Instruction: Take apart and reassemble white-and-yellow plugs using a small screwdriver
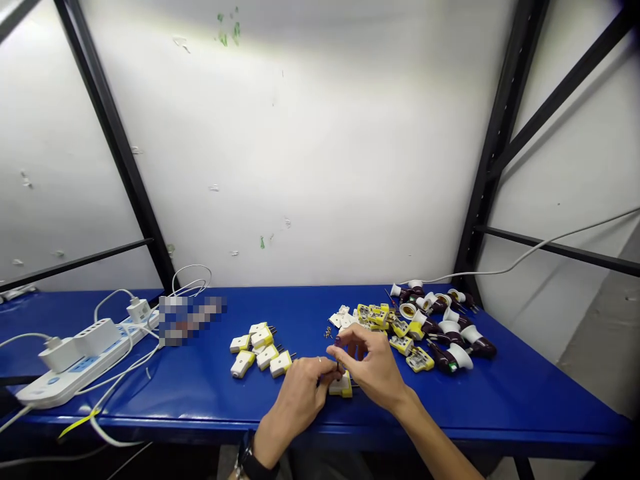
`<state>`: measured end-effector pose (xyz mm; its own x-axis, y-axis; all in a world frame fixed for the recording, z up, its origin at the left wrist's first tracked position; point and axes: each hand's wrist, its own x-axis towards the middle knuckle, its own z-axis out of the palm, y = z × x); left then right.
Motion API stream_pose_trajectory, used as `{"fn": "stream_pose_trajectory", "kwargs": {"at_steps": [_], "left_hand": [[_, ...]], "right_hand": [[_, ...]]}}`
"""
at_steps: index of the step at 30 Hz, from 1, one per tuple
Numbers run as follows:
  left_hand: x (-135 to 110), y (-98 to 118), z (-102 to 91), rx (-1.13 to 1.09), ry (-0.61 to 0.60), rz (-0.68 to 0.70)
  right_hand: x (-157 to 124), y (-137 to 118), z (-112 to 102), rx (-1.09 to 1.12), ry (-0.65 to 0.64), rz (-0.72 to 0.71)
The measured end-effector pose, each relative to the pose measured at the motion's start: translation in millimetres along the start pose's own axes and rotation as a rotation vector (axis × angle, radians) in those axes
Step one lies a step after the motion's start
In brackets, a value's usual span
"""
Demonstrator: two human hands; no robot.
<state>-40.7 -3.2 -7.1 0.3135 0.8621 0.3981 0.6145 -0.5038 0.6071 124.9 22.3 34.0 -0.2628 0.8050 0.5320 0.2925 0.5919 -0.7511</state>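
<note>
- The person's left hand (295, 407) sat near the front edge of the blue metal counter (505, 390), toward the middle, with a dark wristwatch (247, 463) on its wrist and a ring (319, 360) on one finger. Its grip was closed on a white-and-yellow electrical plug (341, 387).
- That plug lay low against the front edge, partly hidden by both hands.
- The right hand (373, 367) hovered just above the plug, its grip pressed together at the thumb and forefinger. A thin dark item (339, 367) showed between the hands, too small to identify.
- Just left of the hands, assembled plugs (255, 350) lay in a loose cluster, their metal prongs pointing right.
- Behind the hands, toward the back edge, lay a few small screws (327, 332), white plug covers (341, 317) and open yellow plug bases (375, 317).
- Toward the right edge, brown-and-white lamp holders (450, 333) formed a heap.
- At the left end sat a white power strip (85, 363) with white plug-in adapters (100, 337) and tangled white cables (190, 280).
- A blurred patch (190, 320) hid one spot on the counter.
- Black shelf uprights (500, 133) framed a scuffed white wall (300, 133) behind.
</note>
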Motion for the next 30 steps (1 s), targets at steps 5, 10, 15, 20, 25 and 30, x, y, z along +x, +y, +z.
{"fn": "stream_pose_trajectory", "kwargs": {"at_steps": [5, 10, 15, 20, 25, 30], "left_hand": [[0.6, 0.7, -0.1, 0.058, 0.011, 0.002], [4.8, 3.9, -2.2, -0.007, 0.019, -0.016], [3.9, -2.6, 3.3, -0.016, 0.039, 0.010], [2.1, -4.4, 3.4, 0.020, 0.014, 0.028], [4.1, -2.5, -1.1, 0.029, -0.025, 0.019], [-0.6, -2.6, -3.0, 0.052, -0.019, 0.002]], "right_hand": [[-1.5, -3.0, -3.7, 0.023, -0.065, -0.020], [-0.9, -5.3, -5.8, -0.064, -0.040, -0.063], [-4.1, 1.4, -1.0, 0.069, -0.025, 0.015], [-6.6, 6.3, 4.1, -0.020, 0.041, -0.051], [-2.7, 3.9, 5.5, -0.004, 0.018, -0.030], [-2.1, 4.4, 5.1, 0.011, -0.010, -0.003]]}}
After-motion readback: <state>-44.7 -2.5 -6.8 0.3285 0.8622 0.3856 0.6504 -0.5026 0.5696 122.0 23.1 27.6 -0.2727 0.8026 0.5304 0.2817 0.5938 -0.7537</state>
